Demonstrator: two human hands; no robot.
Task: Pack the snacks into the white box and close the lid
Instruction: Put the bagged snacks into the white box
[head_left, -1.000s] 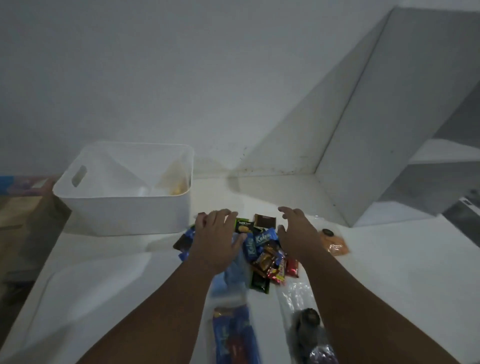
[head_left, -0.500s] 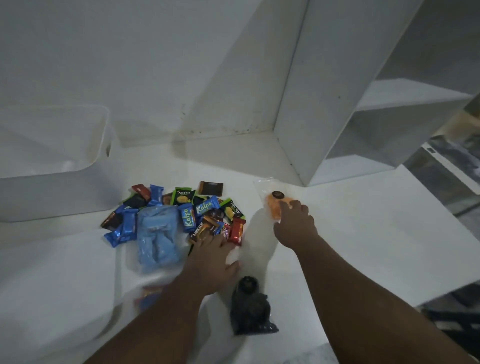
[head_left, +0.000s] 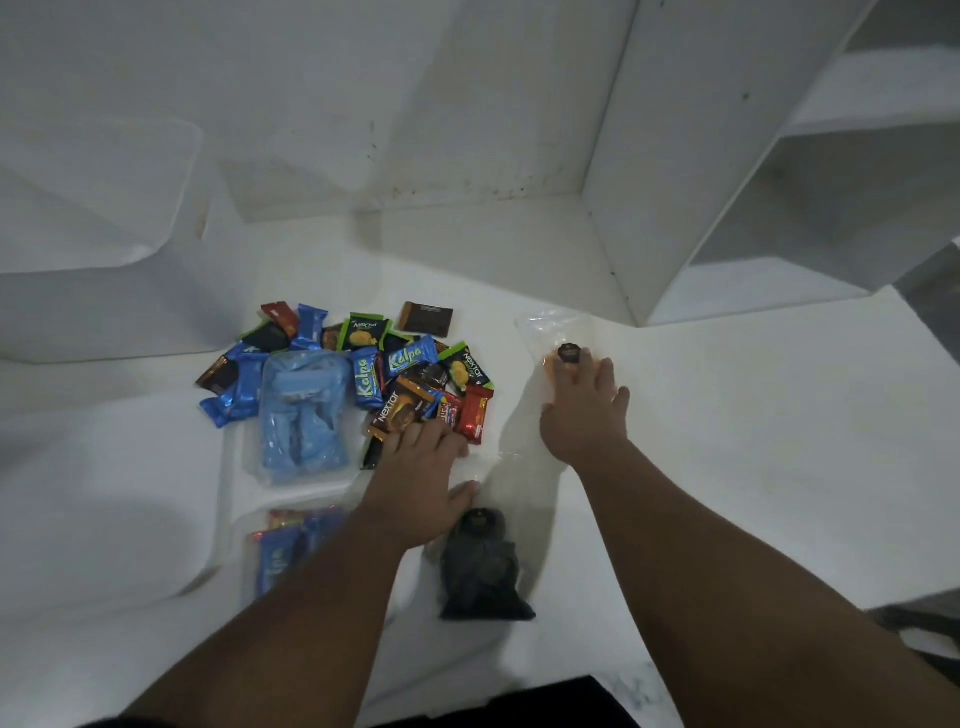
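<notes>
The left hand (head_left: 421, 470) lies flat, fingers straight and a little spread, its tips on the near edge of the pile of snacks (head_left: 395, 364). A black bag (head_left: 483, 569) sits just below its thumb, and a blue bag (head_left: 304, 410) lies just to its left. The right hand (head_left: 582, 410) is spread open too, fingertips resting on an orange snack (head_left: 551, 364) wrapped in clear plastic. Neither hand grips anything. The white box (head_left: 104, 218) stands well to the left of the left hand, beyond the pile, on the white table (head_left: 727, 441)
</notes>
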